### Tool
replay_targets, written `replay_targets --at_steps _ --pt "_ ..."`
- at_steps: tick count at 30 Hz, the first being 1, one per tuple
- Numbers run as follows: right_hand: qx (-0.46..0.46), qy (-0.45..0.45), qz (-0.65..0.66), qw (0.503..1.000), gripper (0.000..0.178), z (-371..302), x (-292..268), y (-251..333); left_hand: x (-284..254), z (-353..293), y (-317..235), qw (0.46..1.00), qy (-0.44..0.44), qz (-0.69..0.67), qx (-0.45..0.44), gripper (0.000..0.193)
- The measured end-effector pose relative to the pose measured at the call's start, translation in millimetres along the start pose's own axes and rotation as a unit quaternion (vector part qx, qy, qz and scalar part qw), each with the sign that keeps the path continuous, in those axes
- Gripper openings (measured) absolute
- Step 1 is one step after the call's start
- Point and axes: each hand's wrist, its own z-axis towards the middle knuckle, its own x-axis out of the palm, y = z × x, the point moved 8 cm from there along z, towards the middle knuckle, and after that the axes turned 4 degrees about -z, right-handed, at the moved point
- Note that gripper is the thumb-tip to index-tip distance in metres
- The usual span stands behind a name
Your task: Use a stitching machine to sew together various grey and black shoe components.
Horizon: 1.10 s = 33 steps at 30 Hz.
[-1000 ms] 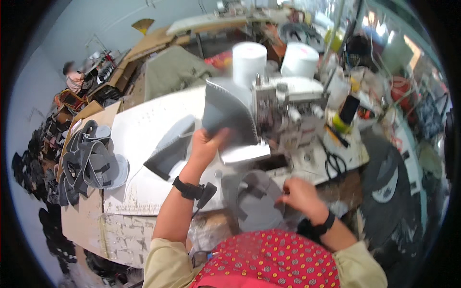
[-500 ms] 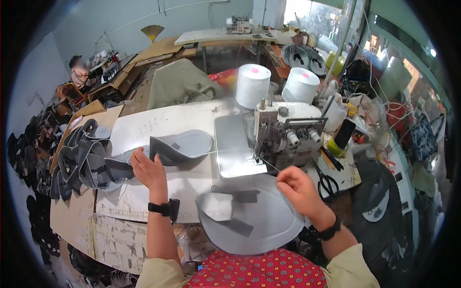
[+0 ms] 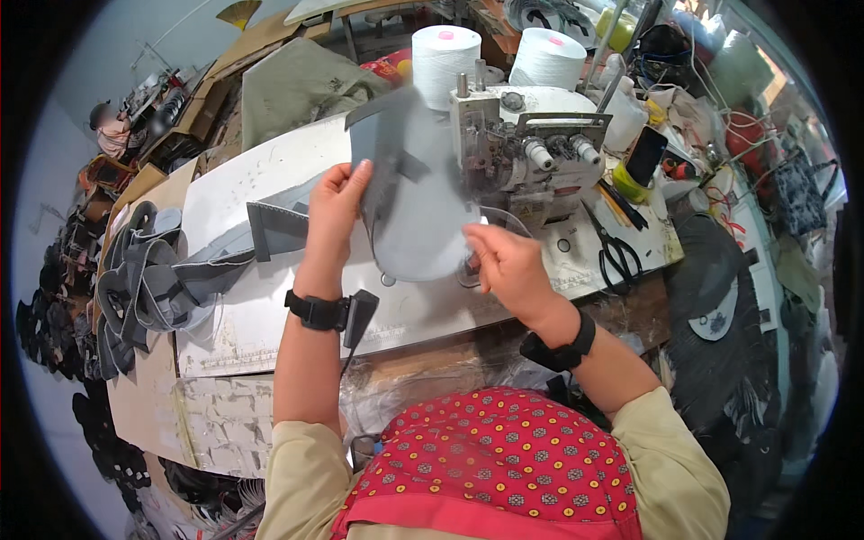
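A grey, sole-shaped fabric piece [image 3: 423, 216] with darker strips on it is raised beside the sewing machine [image 3: 517, 153]. The fingers and thumb of my left hand [image 3: 335, 211] pinch its left edge. My right hand [image 3: 515, 265] is closed in a pinch at its lower right edge, just below the machine. Motion blurs the far end of the piece. Left of my left hand, a folded grey fabric piece [image 3: 277, 229] rests on the white table [image 3: 270, 315]. It adjoins a heap of stitched grey pieces [image 3: 157, 279].
Two white thread cones [image 3: 445, 67] stand behind the machine. To its right lie black scissors [image 3: 616, 256] and a phone [image 3: 645, 153] in a yellow-green holder. Dark fabric [image 3: 711, 351] hangs beyond the table's right end. A person [image 3: 112, 130] sits far left.
The sole-shaped piece has gone from my lap up to the machine. My left hand has moved right from the folded pieces onto its edge. The view has tilted downward.
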Motion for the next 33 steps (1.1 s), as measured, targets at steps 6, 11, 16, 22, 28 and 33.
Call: replay_targets --at_steps 6,11,16,22,28,33 --pt "-0.203 -0.049 -0.191 0.959 0.03 -6.2 -3.3 35.5 -38.4 -21.4 4.0 0.986 -0.137 0.09 -0.01 0.034" --pt "-0.158 -0.069 -0.211 0.962 0.036 1.7 -15.5 26.6 -14.4 -96.7 -0.8 0.989 0.0 0.064 -0.134 0.024" --pt "-0.17 -0.074 -0.139 0.973 0.034 12.2 -22.6 31.1 42.7 -131.6 -19.2 0.987 0.118 0.113 0.004 0.02" --pt "-0.144 0.025 0.04 0.988 0.02 6.5 -24.7 45.6 72.9 -121.3 -19.5 0.874 0.247 0.385 0.164 0.07" --pt "-0.08 0.058 0.086 0.991 0.013 -4.4 -33.4 57.8 48.9 -94.6 -24.5 0.935 0.182 0.284 0.11 0.023" --pt "-0.085 0.059 -0.023 0.994 0.012 5.2 -16.1 46.5 52.0 -105.1 -76.6 0.82 -0.048 0.404 0.403 0.041"
